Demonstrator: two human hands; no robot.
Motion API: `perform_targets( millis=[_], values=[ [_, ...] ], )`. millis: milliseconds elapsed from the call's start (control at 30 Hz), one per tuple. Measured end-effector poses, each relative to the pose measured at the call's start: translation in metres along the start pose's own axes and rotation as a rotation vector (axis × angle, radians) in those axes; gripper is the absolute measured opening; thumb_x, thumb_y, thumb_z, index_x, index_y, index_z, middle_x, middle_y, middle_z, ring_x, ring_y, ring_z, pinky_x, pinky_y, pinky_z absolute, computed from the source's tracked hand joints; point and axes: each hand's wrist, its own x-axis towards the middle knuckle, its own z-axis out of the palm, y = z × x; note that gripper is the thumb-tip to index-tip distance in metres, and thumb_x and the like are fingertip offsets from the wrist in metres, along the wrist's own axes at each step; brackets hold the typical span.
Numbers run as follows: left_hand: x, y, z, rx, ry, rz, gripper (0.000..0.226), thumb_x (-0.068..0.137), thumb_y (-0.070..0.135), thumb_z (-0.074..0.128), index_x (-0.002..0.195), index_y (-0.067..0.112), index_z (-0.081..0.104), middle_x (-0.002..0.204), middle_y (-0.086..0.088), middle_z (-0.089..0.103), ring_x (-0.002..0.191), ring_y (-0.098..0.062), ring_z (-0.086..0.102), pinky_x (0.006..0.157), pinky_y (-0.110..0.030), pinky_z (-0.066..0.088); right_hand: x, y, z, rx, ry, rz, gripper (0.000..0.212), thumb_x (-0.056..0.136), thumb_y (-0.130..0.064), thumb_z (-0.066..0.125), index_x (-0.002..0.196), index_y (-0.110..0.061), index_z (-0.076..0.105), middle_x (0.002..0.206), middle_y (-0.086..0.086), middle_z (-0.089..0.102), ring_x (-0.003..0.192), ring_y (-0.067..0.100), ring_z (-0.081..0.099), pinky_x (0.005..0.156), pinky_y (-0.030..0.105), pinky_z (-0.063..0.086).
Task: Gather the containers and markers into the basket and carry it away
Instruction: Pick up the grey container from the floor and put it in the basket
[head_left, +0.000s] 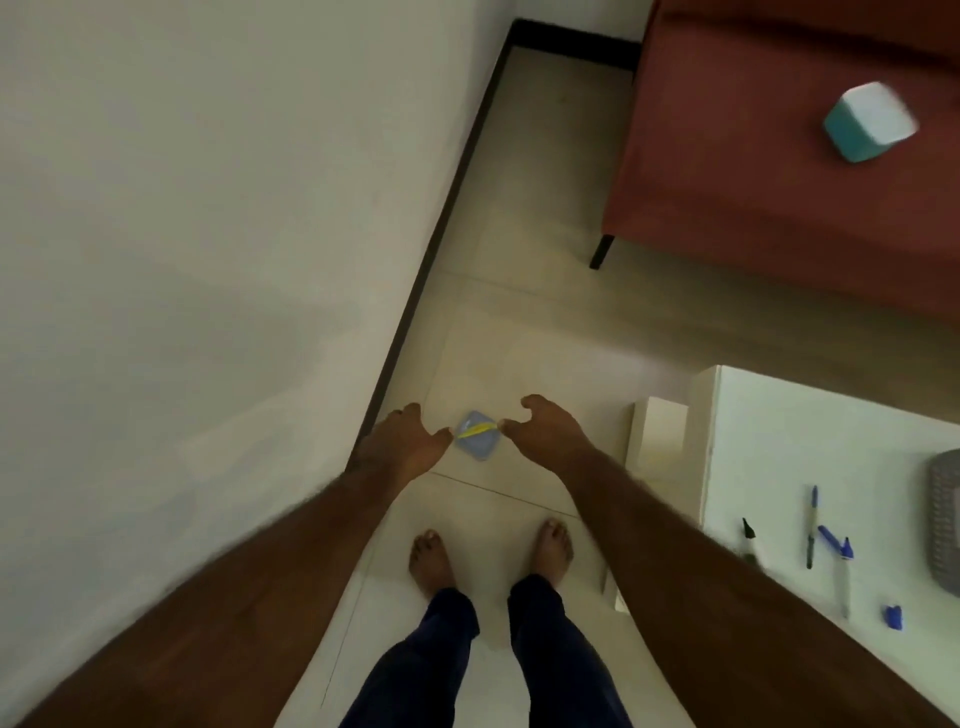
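Observation:
A small blue square container (478, 442) with a yellow stripe on top lies on the tiled floor ahead of my feet. My left hand (405, 441) and my right hand (540, 428) reach down on either side of it, fingers relaxed and empty, their fingertips close to its edges. Whether they touch it is unclear. On the white table (831, 467) at the right lie several markers and pens (811, 525) and a loose blue cap (893, 617). A grey basket (945, 519) shows at the right edge. A teal container with a white lid (870, 122) sits on the red sofa.
A white wall (208, 260) with a dark skirting runs along my left. The red sofa (779, 208) on black legs stands ahead at the right. A white box (660, 434) is beside the table's corner. My bare feet (491, 558) stand on the tiles.

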Motion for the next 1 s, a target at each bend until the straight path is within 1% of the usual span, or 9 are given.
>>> perform_targets(
  millis=[133, 267, 367, 467, 533, 633, 700, 833, 1000],
  values=[
    [0.096, -0.009, 0.059, -0.057, -0.023, -0.044, 0.082, 0.088, 0.065, 0.051, 0.149, 0.013, 0.032, 0.152, -0.013, 0.040, 0.136, -0.032, 0.042, 0.108, -0.042, 0.037, 0.105, 0.039, 0.043, -0.021, -0.022, 0.033, 0.063, 0.094, -0.041, 0.060, 0.145, -0.010, 0.042, 0.148, 0.010, 0.048, 0.135, 0.026, 0.046, 0.105, 0.027, 0.034],
    [0.201, -0.031, 0.144, -0.070, -0.046, -0.081, 0.080, 0.090, 0.061, 0.052, 0.150, 0.011, 0.033, 0.153, -0.015, 0.039, 0.138, -0.033, 0.040, 0.111, -0.040, 0.034, 0.210, 0.098, 0.114, -0.043, -0.037, 0.052, 0.059, 0.097, -0.035, 0.058, 0.143, -0.001, 0.043, 0.148, 0.015, 0.047, 0.137, 0.027, 0.043, 0.105, 0.027, 0.026],
    [0.264, -0.053, 0.208, -0.087, -0.086, -0.086, 0.079, 0.091, 0.058, 0.052, 0.150, 0.009, 0.033, 0.153, -0.016, 0.038, 0.139, -0.033, 0.040, 0.110, -0.037, 0.034, 0.271, 0.140, 0.167, -0.054, -0.070, 0.075, 0.051, 0.099, -0.035, 0.053, 0.140, -0.004, 0.048, 0.143, 0.015, 0.049, 0.134, 0.029, 0.044, 0.102, 0.029, 0.031],
    [0.316, -0.074, 0.259, -0.122, -0.097, -0.135, 0.078, 0.092, 0.057, 0.052, 0.149, 0.007, 0.035, 0.152, -0.016, 0.040, 0.138, -0.033, 0.041, 0.109, -0.035, 0.035, 0.324, 0.170, 0.209, 0.082, -0.139, 0.203, 0.050, 0.091, -0.036, 0.060, 0.132, -0.009, 0.053, 0.132, 0.014, 0.058, 0.120, 0.031, 0.056, 0.084, 0.030, 0.041],
    [0.344, -0.084, 0.286, -0.153, -0.110, -0.167, 0.076, 0.093, 0.055, 0.053, 0.148, 0.005, 0.036, 0.152, -0.017, 0.040, 0.138, -0.033, 0.041, 0.109, -0.033, 0.034, 0.355, 0.182, 0.233, 0.138, -0.160, 0.230, 0.048, 0.089, -0.036, 0.061, 0.129, -0.011, 0.055, 0.127, 0.013, 0.061, 0.116, 0.032, 0.059, 0.083, 0.030, 0.043],
    [0.378, -0.092, 0.314, -0.222, -0.099, -0.206, 0.071, 0.095, 0.050, 0.053, 0.145, 0.001, 0.039, 0.151, -0.018, 0.042, 0.137, -0.032, 0.042, 0.108, -0.031, 0.034, 0.387, 0.190, 0.260, 0.249, -0.146, 0.247, 0.047, 0.088, -0.034, 0.062, 0.128, -0.010, 0.055, 0.124, 0.015, 0.062, 0.113, 0.034, 0.061, 0.093, 0.038, 0.052],
    [0.395, -0.091, 0.329, -0.257, -0.093, -0.224, 0.066, 0.096, 0.048, 0.052, 0.139, -0.001, 0.045, 0.145, -0.021, 0.048, 0.132, -0.034, 0.047, 0.103, -0.031, 0.038, 0.402, 0.193, 0.272, 0.313, -0.128, 0.249, 0.047, 0.089, -0.034, 0.062, 0.129, -0.009, 0.053, 0.125, 0.016, 0.061, 0.113, 0.034, 0.061, 0.096, 0.043, 0.052],
    [0.409, -0.083, 0.349, -0.351, -0.090, -0.243, 0.055, 0.095, 0.042, 0.056, 0.122, -0.007, 0.054, 0.127, -0.025, 0.059, 0.115, -0.038, 0.059, 0.093, -0.038, 0.050, 0.418, 0.197, 0.292, 0.365, -0.075, 0.243, 0.051, 0.091, -0.035, 0.062, 0.132, -0.009, 0.047, 0.128, 0.016, 0.056, 0.115, 0.034, 0.057, 0.097, 0.039, 0.049],
    [0.410, -0.072, 0.358, -0.417, -0.080, -0.274, 0.052, 0.095, 0.038, 0.059, 0.123, -0.006, 0.053, 0.127, -0.026, 0.057, 0.118, -0.040, 0.056, 0.099, -0.043, 0.048, 0.421, 0.199, 0.302, 0.478, -0.045, 0.264, 0.060, 0.088, -0.035, 0.065, 0.138, -0.013, 0.041, 0.134, 0.015, 0.050, 0.118, 0.034, 0.054, 0.100, 0.044, 0.048]
  ],
)
